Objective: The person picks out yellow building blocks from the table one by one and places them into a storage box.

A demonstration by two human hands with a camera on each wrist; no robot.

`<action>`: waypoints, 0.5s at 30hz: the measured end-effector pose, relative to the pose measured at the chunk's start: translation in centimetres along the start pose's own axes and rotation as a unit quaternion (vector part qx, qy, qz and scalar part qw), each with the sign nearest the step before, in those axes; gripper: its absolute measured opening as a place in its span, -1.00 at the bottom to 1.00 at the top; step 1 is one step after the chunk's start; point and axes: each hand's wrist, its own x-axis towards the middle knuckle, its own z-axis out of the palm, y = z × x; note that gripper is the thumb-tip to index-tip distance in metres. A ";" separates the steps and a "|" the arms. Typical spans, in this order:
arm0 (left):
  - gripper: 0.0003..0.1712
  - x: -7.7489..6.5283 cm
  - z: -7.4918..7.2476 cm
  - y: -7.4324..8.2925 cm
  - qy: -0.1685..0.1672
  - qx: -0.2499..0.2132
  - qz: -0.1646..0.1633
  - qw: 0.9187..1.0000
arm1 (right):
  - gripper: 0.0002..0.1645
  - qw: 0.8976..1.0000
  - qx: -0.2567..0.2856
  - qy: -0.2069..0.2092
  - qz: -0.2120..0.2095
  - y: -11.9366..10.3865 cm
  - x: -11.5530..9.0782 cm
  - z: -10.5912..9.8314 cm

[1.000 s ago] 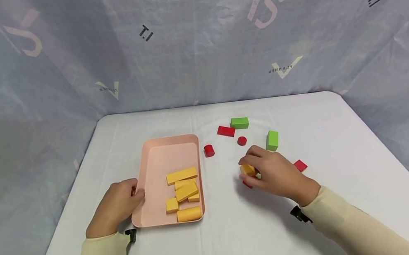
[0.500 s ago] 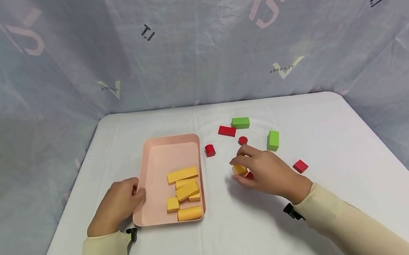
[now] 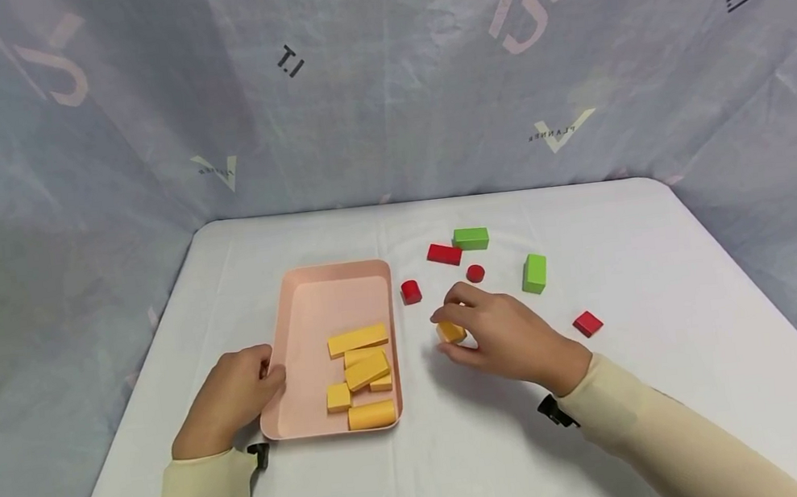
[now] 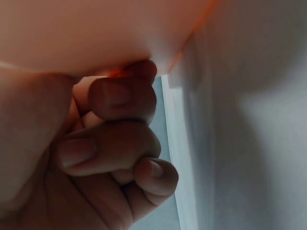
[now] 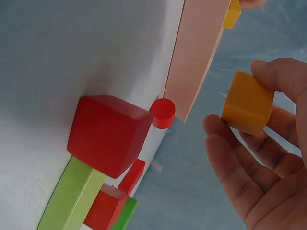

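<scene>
My left hand (image 3: pixel 227 392) grips the left side of a pink tray (image 3: pixel 324 305), its fingers curled at the wall, as the left wrist view shows up close. Several yellow blocks lie in the tray's lower right, among them a long block (image 3: pixel 357 339), a cylinder (image 3: pixel 372 415) and a small cube (image 3: pixel 338 397). To the right of the tray, my right hand (image 3: pixel 506 334) pinches a yellow cube-like block (image 5: pixel 248 103) between thumb and fingers, held above the table. In the right wrist view a red block (image 5: pixel 108 136) and a green block (image 5: pixel 67 194) stand near that hand; the head view hides them.
Behind my right hand lie a red cylinder (image 3: pixel 411 292), a red disc (image 3: pixel 476 273), a red bar (image 3: pixel 445 254) and two green blocks (image 3: pixel 471 238). A flat red block (image 3: pixel 588 323) sits farther right. Grey fabric (image 3: pixel 383 104) hangs behind the white table (image 3: pixel 608 234).
My right hand has travelled left toward the tray, carrying the yellow block. My left hand keeps its grip on the tray. The head view has shifted slightly.
</scene>
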 end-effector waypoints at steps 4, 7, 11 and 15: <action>-0.78 -0.1 0.0 0.1 -0.003 0.007 -0.002 1.000 | -0.65 1.000 0.003 -0.002 -0.005 -0.3 0.3 0.2; -0.78 -0.1 -0.1 0.2 -0.005 0.007 -0.005 1.000 | -0.65 1.000 0.017 -0.002 -0.006 -0.7 0.7 0.4; -0.77 -0.1 -0.2 0.2 -0.004 0.002 -0.003 1.000 | -0.64 1.000 0.029 -0.003 -0.007 -1.2 1.1 0.6; -0.76 -0.1 -0.1 0.1 -0.004 0.002 -0.002 1.000 | -0.62 0.999 0.028 -0.010 -0.012 -1.6 1.4 0.8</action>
